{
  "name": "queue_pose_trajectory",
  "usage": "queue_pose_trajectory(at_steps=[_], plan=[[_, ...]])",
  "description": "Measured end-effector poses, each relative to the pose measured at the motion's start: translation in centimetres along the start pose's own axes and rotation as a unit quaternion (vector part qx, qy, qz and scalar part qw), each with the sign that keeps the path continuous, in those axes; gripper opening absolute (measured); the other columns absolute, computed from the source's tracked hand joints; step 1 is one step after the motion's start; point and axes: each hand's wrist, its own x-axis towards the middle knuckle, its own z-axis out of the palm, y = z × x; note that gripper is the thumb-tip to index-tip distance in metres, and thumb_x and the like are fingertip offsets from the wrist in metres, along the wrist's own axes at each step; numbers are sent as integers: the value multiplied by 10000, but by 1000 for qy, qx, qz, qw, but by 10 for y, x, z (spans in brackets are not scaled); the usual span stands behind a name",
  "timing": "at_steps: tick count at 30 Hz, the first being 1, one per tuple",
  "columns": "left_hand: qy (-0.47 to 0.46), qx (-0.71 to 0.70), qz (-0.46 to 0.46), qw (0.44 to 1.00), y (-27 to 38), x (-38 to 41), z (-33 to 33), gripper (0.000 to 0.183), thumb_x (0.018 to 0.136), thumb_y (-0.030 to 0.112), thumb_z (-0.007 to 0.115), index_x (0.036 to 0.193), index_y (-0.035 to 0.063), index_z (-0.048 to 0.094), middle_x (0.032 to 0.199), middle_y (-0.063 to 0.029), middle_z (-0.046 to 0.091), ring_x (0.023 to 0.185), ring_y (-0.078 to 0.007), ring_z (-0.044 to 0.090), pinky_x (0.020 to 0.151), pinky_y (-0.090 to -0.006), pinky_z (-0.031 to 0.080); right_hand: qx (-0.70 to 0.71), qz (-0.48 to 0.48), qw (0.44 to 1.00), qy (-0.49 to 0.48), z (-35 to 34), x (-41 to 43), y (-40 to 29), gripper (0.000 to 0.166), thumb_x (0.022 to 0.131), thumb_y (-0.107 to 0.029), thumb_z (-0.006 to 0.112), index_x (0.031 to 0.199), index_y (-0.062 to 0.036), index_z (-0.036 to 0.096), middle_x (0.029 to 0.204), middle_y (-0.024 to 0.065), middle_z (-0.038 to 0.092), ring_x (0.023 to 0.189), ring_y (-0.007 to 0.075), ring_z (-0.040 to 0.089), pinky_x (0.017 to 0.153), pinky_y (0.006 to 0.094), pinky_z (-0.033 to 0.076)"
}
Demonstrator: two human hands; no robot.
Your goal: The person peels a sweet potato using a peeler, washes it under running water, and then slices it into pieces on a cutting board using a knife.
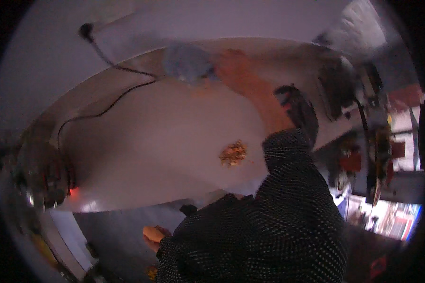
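Observation:
My right hand (pixel 233 67) reaches over the far side of the pale table (pixel 145 141), blurred by motion. It is shut on what looks like a blue-grey cloth (pixel 187 63), which lies against the tabletop near the back edge. A small heap of brownish-yellow scraps (pixel 234 152) sits on the table, nearer to me and beside my dark patterned sleeve. Low down, beyond the table's near edge, my left hand (pixel 154 236) shows only in part. My clothing hides the rest of it, so its grip cannot be made out.
A black cord (pixel 102 114) runs from a plug (pixel 86 32) at the wall across the table's left side. A dark curved object (pixel 302 109) lies right of my forearm, with a dark boxy item (pixel 336 88) beyond. White plastic-like material (pixel 363 30) is at upper right.

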Motion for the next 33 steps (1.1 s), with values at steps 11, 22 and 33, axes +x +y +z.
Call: queue_pose_trajectory(at_steps=[11, 22, 33], plan=[[-98, 54, -8, 994, 8, -2, 32, 557, 817, 579, 618, 1055, 76, 590, 940, -83, 642, 793, -230, 618, 745, -372, 501, 208, 228, 941, 142, -17, -51, -55, 333, 797, -59, 634, 1127, -79, 599, 1115, 140, 589, 1037, 354, 553, 912, 466, 432], [-187, -45, 61, 980, 21, -18, -4, 445, 944, 529, 485, 1079, 110, 552, 922, -66, 609, 791, -204, 589, 668, -334, 496, 443, 77, 881, -144, -16, -153, -225, 248, 857, -18, 577, 1102, -6, 613, 1095, 177, 623, 1028, 363, 563, 899, 443, 458], [-68, -244, 84, 964, 64, -13, -166, 418, 937, 521, 512, 1075, 130, 569, 921, -57, 595, 803, -209, 587, 677, -342, 516, 488, -92, 816, -298, -25, -89, -368, 174, 875, -102, 586, 1021, -19, 630, 989, 170, 614, 940, 361, 589, 834, 449, 476]])
